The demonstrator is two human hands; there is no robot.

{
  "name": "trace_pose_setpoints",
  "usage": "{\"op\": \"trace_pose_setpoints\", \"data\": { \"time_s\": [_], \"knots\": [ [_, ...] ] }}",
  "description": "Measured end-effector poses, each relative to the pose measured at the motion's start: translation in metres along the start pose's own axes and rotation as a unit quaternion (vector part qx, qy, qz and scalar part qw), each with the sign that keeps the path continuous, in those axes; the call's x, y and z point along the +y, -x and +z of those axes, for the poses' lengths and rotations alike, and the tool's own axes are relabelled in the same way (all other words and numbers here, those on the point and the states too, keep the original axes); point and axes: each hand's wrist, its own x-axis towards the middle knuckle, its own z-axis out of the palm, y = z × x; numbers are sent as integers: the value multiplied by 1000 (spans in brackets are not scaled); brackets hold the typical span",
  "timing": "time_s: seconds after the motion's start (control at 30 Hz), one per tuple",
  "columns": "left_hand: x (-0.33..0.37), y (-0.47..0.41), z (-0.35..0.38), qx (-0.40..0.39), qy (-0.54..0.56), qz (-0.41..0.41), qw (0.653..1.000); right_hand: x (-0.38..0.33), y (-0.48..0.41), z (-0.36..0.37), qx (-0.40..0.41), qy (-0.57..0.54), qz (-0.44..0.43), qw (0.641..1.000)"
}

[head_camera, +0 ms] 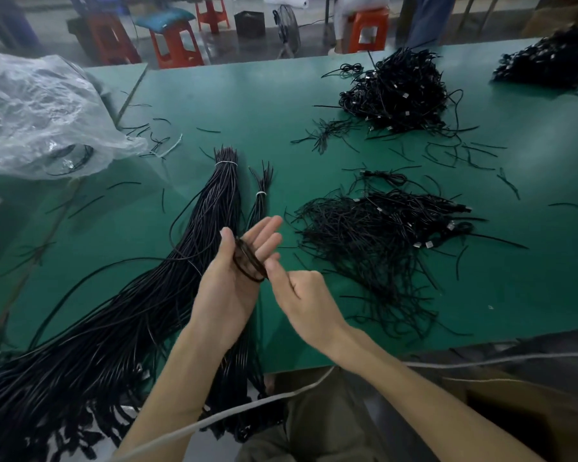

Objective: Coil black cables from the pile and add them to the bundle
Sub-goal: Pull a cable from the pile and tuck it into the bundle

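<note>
Green bench top (247, 105), head view. Left hand (227, 288) is palm-up, fingers straight, with a black cable coil (247, 266) looped across the palm. Right hand (301, 295), fingers curled, pinches that coil at its lower edge. Tied long cables (214, 208) lie just beyond and left of the hands. A tangled cable heap (374, 238) lies to the right.

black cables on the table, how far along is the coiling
Done: a heap of coiled cables lies right of the hands, another heap farther back. In hand: one coil looped round the left hand, the right hand pinching it. Left: the thick sheaf of straight cables.
</note>
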Motion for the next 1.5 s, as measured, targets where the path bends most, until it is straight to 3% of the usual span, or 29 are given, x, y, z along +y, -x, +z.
{"op": "trace_pose_setpoints", "data": {
  "time_s": [0.17,0.3,0.5,0.57,0.73,0.87,1.0,1.27,1.5],
  "knots": [
    [8,7,0,15,131,-30,991,7,-1,-8,-47,103,-41,993],
    [7,8,6,27,76,-24,996,8,-4,-7,-123,160,1,979],
    [1,12,10,69,-96,-20,993,0,-7,-10,-178,-57,78,979],
    [0,12,10,70,-138,-18,988,0,-8,-12,-185,-80,92,975],
    [-2,17,16,-56,-162,-14,985,3,-7,-12,-82,-192,120,971],
    [2,18,10,-76,-129,-40,988,5,-4,-12,-41,-165,100,980],
    [19,21,-3,-153,-199,-46,967,3,-1,-15,-28,-162,75,983],
    [25,25,7,-100,-368,26,924,0,-5,-17,2,-78,25,997],
    [24,26,-1,-167,-349,-7,922,5,4,-16,-3,-193,52,980]
  ]
}}
